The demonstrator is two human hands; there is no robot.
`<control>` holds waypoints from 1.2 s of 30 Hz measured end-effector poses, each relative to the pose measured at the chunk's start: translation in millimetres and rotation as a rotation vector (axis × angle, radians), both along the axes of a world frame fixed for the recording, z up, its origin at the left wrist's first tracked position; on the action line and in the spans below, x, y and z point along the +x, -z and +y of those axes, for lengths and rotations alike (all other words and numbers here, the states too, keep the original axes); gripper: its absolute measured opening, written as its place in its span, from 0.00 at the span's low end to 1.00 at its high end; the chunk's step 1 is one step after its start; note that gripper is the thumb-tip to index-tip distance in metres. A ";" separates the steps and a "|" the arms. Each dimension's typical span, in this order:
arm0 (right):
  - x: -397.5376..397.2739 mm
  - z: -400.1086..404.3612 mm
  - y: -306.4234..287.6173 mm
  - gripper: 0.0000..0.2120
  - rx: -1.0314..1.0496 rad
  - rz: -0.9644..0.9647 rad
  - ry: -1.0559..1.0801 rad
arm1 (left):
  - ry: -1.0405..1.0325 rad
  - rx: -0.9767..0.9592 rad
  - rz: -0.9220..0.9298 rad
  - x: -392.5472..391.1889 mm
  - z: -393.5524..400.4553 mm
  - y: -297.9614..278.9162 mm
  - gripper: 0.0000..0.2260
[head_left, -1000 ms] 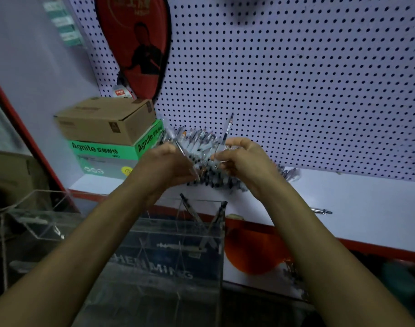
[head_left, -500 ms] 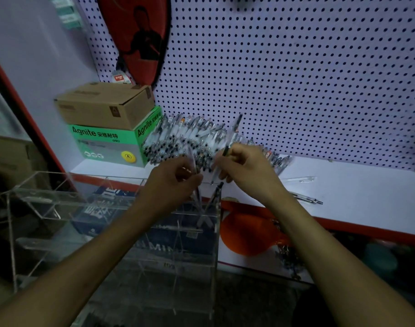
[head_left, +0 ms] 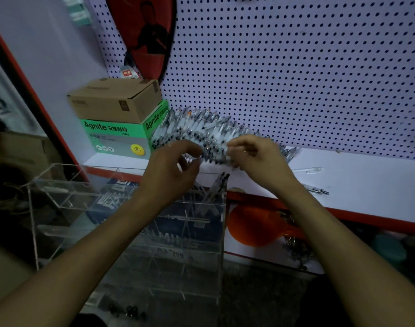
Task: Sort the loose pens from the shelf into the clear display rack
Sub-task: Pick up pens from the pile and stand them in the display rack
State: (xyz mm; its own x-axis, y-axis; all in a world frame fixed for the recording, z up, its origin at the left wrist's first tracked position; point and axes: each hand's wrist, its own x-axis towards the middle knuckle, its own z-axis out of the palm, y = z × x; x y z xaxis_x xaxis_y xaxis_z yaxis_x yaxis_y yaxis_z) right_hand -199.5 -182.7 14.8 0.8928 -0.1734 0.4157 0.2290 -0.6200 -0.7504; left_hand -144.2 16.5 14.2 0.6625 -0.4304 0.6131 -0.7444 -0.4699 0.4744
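Both hands, left (head_left: 175, 166) and right (head_left: 256, 159), reach loosely curled into the heap of white-barrelled pens (head_left: 201, 133); any grip is unclear. Next: pinch one, drop it into the clear acrylic rack (head_left: 60, 199).

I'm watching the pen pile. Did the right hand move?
Yes. The right hand dropped from above the pen pile to its front edge, nearer the clear rack.

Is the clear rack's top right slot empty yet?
No. Dark-tipped pens already lean inside the clear acrylic display rack, at its top right corner.
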 end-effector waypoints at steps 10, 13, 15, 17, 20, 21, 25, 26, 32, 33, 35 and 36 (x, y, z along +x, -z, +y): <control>-36.3 -114.2 37.7 0.05 -0.236 0.263 0.444 | 0.239 0.095 -0.002 -21.7 -70.2 -11.2 0.04; -47.2 -135.8 51.1 0.15 -0.313 0.478 0.387 | 0.287 0.185 -0.004 -19.5 -95.0 -15.0 0.05; -50.9 -144.2 58.8 0.16 -0.341 0.526 0.355 | 0.294 0.245 -0.006 -15.6 -115.1 -14.0 0.08; -53.5 -149.0 62.8 0.08 -0.350 0.491 0.368 | 0.312 0.282 -0.018 -8.8 -136.3 -9.3 0.11; -59.2 -155.5 56.9 0.04 -0.353 0.539 0.381 | 0.338 0.343 0.006 3.1 -170.1 -0.2 0.14; -62.3 -158.1 54.2 0.03 -0.334 0.578 0.381 | 0.335 0.370 0.043 5.8 -181.5 2.0 0.14; -76.0 -176.1 53.6 0.02 -0.134 0.593 0.387 | 0.281 0.542 0.099 17.1 -230.9 20.4 0.10; -79.3 -180.2 53.8 0.02 -0.020 0.548 0.390 | 0.264 0.588 0.089 20.4 -243.0 27.9 0.09; -90.7 -200.2 64.6 0.05 0.818 0.216 0.533 | 0.218 0.757 0.049 25.3 -290.5 57.2 0.08; -90.4 -201.9 66.9 0.05 0.854 0.197 0.547 | 0.202 0.788 0.030 23.0 -292.7 58.9 0.05; -88.2 -201.4 66.8 0.07 0.903 0.158 0.567 | 0.157 0.819 0.023 19.1 -293.8 61.9 0.02; -86.3 -199.9 65.1 0.09 0.905 0.135 0.573 | 0.149 0.783 0.027 18.0 -293.3 62.7 0.02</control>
